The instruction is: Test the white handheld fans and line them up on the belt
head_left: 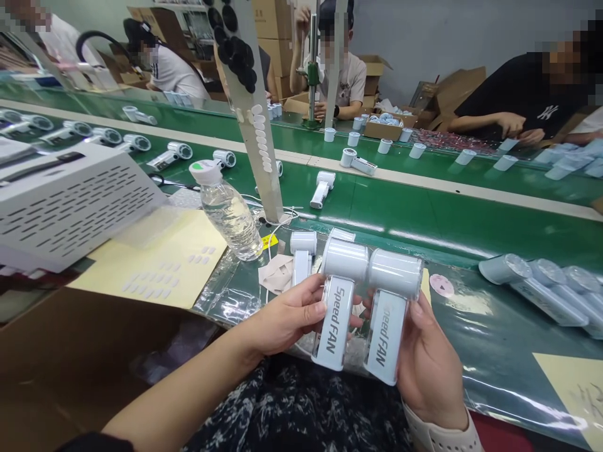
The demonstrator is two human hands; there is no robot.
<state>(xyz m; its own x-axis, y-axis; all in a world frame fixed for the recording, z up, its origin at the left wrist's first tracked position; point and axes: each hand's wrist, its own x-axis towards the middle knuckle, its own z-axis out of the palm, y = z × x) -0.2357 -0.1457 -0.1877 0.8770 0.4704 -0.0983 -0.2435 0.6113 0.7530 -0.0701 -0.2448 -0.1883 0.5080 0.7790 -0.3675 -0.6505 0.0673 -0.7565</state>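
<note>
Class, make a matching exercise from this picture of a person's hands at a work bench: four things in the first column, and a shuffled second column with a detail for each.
Things:
1. Left hand
2. Right hand
3. Plastic bottle
4. Yellow sheet

Details:
A. Wears a pale strap and holds the right fan
B. Carries small pale stickers
C. Has a white cap with a green mark
D. Holds the left fan

Pairs: 1-D, 2-A, 3-C, 4-B.

"Speed FAN" on both fan handles (328,323)
</note>
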